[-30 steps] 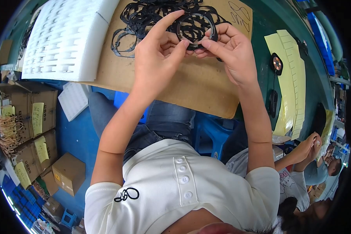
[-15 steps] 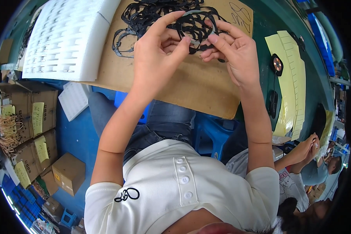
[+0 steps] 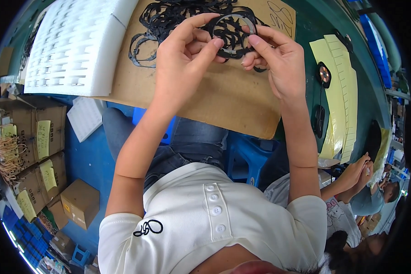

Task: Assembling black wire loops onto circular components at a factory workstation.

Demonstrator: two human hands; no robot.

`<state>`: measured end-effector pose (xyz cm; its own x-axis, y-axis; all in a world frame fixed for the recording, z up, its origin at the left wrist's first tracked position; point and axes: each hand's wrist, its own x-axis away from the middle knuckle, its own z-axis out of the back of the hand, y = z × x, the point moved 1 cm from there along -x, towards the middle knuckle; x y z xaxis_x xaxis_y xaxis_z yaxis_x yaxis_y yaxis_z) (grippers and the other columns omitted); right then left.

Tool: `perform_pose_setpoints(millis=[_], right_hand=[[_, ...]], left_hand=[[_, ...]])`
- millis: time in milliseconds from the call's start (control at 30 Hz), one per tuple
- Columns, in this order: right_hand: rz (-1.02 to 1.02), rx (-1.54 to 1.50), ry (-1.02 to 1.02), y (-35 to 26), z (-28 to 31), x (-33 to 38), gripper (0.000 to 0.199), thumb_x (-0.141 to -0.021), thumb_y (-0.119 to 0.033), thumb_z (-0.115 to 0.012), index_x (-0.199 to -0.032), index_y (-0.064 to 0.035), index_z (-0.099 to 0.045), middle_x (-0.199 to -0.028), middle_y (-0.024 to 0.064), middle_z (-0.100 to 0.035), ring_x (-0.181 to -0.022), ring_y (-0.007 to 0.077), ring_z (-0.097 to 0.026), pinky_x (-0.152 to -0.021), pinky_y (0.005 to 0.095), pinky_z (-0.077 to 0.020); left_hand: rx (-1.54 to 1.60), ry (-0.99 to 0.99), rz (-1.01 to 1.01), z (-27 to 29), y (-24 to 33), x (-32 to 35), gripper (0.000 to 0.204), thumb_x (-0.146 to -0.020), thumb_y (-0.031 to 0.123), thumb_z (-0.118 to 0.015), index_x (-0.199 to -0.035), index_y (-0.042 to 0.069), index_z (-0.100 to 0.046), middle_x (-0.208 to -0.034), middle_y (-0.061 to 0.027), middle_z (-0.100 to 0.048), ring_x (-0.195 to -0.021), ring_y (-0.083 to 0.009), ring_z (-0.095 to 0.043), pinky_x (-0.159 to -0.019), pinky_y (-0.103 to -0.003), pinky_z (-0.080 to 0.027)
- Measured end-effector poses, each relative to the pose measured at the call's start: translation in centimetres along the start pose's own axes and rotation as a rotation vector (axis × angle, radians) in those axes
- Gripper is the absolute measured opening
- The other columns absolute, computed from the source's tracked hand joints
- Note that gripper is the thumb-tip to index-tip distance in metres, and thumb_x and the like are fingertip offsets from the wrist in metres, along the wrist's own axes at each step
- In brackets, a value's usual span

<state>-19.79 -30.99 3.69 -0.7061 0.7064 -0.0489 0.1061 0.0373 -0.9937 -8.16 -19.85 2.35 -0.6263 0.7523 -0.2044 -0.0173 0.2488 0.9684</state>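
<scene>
1. Head view: my left hand (image 3: 180, 64) and right hand (image 3: 282, 64), fingers curled in, pinch one round black plastic-looking ring (image 3: 233, 55) above the brown cardboard sheet (image 3: 233, 102), toward its far edge.
2. It isn't set down; tangled thin black frames (image 3: 168, 19) lie loose there.

The black ring (image 3: 231, 55) has turned, now showing more of its grey inner side; the right hand (image 3: 284, 60) has moved its thumb to the ring's right side.

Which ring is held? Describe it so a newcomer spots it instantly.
Find the brown cardboard, then the black frames piled on it. In front, between the left hand and right hand, is a black ring, held while those frames lie loose.
</scene>
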Motion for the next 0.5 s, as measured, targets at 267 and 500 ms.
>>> perform_pose_setpoints(millis=[267, 500], right_hand=[[-0.045, 0.080, 0.001, -0.23, 0.26, -0.03, 0.019, -0.082, -0.003, -0.058, -0.098, 0.0076, -0.059, -0.075, 0.0119, -0.059, -0.050, 0.0129, -0.055, -0.047, 0.0198, -0.0473], [0.007, 0.076, 0.006, 0.00, 0.28, -0.22, 0.021, -0.083, -0.004, -0.057, -0.102, 0.0051, -0.060, -0.071, 0.0099, -0.060, -0.048, 0.0110, -0.053, -0.045, 0.0181, -0.0455]], left_hand=[[-0.017, -0.064, 0.017, 0.52, 0.09, -0.16, 0.034, -0.079, -0.001, -0.058, -0.112, -0.001, -0.056, -0.077, -0.0054, -0.053, -0.065, -0.0118, -0.060, -0.060, -0.018, -0.049], [-0.016, -0.127, 0.034, 0.90, 0.31, -0.42, 0.035, -0.078, 0.000, -0.060, -0.113, 0.000, -0.056, -0.078, -0.0057, -0.056, -0.065, -0.0110, -0.060, -0.060, -0.017, -0.048]])
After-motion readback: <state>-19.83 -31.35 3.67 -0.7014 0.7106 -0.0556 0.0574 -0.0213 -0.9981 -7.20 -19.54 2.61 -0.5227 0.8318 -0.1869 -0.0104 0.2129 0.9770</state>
